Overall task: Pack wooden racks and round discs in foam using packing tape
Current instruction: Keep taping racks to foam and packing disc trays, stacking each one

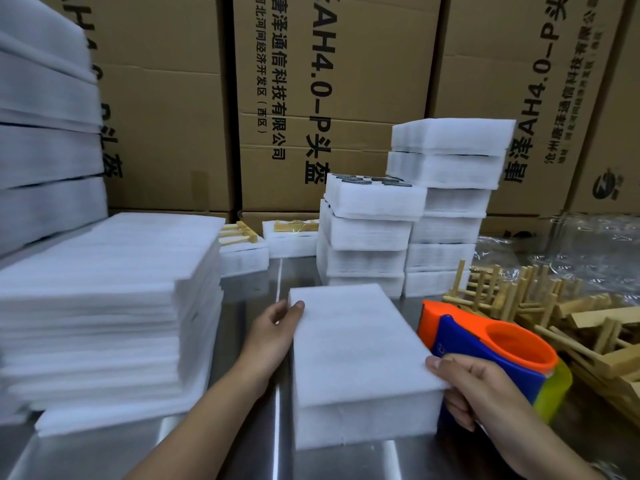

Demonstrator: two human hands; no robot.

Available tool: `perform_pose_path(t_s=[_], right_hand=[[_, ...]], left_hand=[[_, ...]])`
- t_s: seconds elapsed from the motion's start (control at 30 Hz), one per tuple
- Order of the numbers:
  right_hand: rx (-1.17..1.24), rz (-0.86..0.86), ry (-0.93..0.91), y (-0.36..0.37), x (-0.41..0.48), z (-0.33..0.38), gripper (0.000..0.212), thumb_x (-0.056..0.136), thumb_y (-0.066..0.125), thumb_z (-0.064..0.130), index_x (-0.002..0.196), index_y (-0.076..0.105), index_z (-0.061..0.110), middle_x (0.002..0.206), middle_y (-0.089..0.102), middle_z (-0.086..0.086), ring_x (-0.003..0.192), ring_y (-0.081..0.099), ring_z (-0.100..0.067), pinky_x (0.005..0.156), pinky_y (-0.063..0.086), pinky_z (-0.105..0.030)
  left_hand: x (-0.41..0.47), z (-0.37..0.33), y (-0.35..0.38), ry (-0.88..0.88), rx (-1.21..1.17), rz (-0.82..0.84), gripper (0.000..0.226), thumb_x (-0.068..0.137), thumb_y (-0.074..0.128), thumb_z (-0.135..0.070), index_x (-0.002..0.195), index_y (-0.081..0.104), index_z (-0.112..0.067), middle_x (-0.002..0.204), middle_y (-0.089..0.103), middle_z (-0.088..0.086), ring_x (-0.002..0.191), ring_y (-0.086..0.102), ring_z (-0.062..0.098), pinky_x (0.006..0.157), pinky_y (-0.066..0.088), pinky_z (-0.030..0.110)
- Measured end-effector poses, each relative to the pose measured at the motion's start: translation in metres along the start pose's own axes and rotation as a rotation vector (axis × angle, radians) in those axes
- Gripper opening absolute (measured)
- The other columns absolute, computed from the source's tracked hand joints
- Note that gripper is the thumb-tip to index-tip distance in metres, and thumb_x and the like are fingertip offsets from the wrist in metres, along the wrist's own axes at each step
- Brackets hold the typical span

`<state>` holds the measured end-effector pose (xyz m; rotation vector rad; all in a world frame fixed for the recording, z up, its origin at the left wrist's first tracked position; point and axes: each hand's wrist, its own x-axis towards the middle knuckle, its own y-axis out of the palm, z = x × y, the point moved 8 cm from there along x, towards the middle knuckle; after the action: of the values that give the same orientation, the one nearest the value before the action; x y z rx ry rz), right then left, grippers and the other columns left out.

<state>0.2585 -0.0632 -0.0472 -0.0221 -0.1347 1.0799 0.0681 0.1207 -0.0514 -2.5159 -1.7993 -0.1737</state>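
Foam block [360,348] closed, no tape visible. Left hand [270,334] grips its edge; right hand [485,393] grips tape dispenser [491,344]. Loose racks [554,313] remain.

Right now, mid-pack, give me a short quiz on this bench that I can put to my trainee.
1. True or false: no hand holds the tape dispenser.
2. What does the left hand grip? A the foam block; B a wooden rack; C the tape dispenser.
3. Fill in: the loose wooden racks are piled to the ___ of the foam block.

Key: 1 false, the right hand holds it, thumb on the foam block's edge; 2 A; 3 right.
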Motion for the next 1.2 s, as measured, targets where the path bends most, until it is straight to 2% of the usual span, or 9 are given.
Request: perform_pose_path(t_s=[0.23,0.33,0.43,0.53,0.6,0.7,0.83,0.97,1.2], right_hand=[[0.008,0.002,-0.043,0.0,-0.003,0.0,0.038,0.068,0.066,0.032,0.043,0.042,0.018,0.041,0.032,-0.004,0.036,0.027,-0.016,0.038,0.018,-0.023],[-0.008,-0.073,-0.157,-0.007,-0.005,0.007,0.044,0.083,0.064,0.016,0.043,0.045,0.016,0.04,0.036,0.001,0.037,0.032,-0.008,0.038,0.025,-0.016],[-0.184,-0.165,-0.449,-0.009,-0.014,0.04,0.037,0.087,0.063,0.005,0.053,0.051,0.015,0.047,0.045,-0.001,0.045,0.041,-0.004,0.047,0.033,-0.014],[-0.526,-0.003,-0.657,0.022,-0.022,0.077,0.006,0.082,0.065,0.043,0.085,0.067,0.039,0.092,0.064,0.012,0.084,0.059,-0.002,0.075,0.043,-0.016],[-0.846,0.267,-0.623,0.054,-0.02,0.072,0.03,0.077,0.05,0.069,0.107,0.053,0.065,0.134,0.039,0.038,0.128,0.031,0.014,0.106,0.02,-0.009],[-1.152,0.531,-0.539,0.082,-0.015,0.054,0.041,0.081,0.044,0.073,0.118,0.027,0.076,0.142,-0.004,0.048,0.132,-0.011,0.023,0.11,-0.013,-0.013],[-1.138,0.533,-0.513,0.083,-0.01,0.046,0.038,0.085,0.042,0.068,0.114,0.02,0.08,0.147,-0.011,0.041,0.132,-0.012,0.021,0.113,-0.005,-0.016],[-1.179,0.575,-0.523,0.082,-0.008,0.044,0.039,0.08,0.035,0.074,0.114,0.017,0.083,0.133,-0.017,0.051,0.114,-0.02,0.035,0.11,-0.004,-0.014],[-1.217,0.539,-0.526,0.084,-0.008,0.038,0.038,0.074,0.018,0.08,0.109,0.007,0.086,0.13,-0.025,0.053,0.127,-0.02,0.024,0.107,-0.016,-0.01]], left_hand=[[0.001,0.001,0.0,-0.041,0.003,0.019,0.027,0.093,0.05,-0.045,0.094,0.069,-0.026,0.09,0.073,-0.01,0.087,0.067,0.006,0.074,0.049,0.023],[0.0,-0.004,0.0,-0.021,-0.03,0.007,0.03,0.094,0.047,-0.043,0.112,0.064,-0.025,0.115,0.066,-0.009,0.106,0.06,0.009,0.093,0.045,0.03],[-0.013,-0.043,0.002,0.321,0.045,0.096,0.027,0.089,0.055,-0.042,0.116,0.059,-0.042,0.138,0.046,-0.021,0.13,0.039,0.003,0.103,0.033,0.021],[-0.043,-0.067,0.031,0.618,0.336,0.48,0.039,0.08,0.055,-0.052,0.118,0.061,-0.048,0.14,0.043,-0.027,0.137,0.026,-0.004,0.108,0.023,0.021],[-0.052,-0.059,0.042,0.673,0.533,0.6,0.043,0.078,0.056,-0.056,0.119,0.06,-0.045,0.138,0.045,-0.028,0.137,0.023,-0.007,0.113,0.021,0.028],[-0.051,-0.046,0.045,0.668,0.725,0.586,0.051,0.078,0.049,-0.06,0.124,0.058,-0.04,0.135,0.045,-0.03,0.134,0.021,-0.014,0.117,0.013,0.029],[-0.046,-0.047,0.042,0.621,0.643,0.549,0.042,0.077,0.046,-0.06,0.114,0.059,-0.044,0.128,0.051,-0.028,0.13,0.03,-0.015,0.116,0.013,0.023],[-0.045,-0.046,0.043,0.623,0.63,0.55,0.037,0.077,0.047,-0.059,0.11,0.058,-0.048,0.126,0.055,-0.024,0.129,0.033,-0.013,0.116,0.013,0.024],[-0.044,-0.045,0.043,0.583,0.617,0.572,0.036,0.077,0.05,-0.057,0.109,0.06,-0.045,0.126,0.056,-0.023,0.128,0.037,-0.011,0.117,0.014,0.027]])
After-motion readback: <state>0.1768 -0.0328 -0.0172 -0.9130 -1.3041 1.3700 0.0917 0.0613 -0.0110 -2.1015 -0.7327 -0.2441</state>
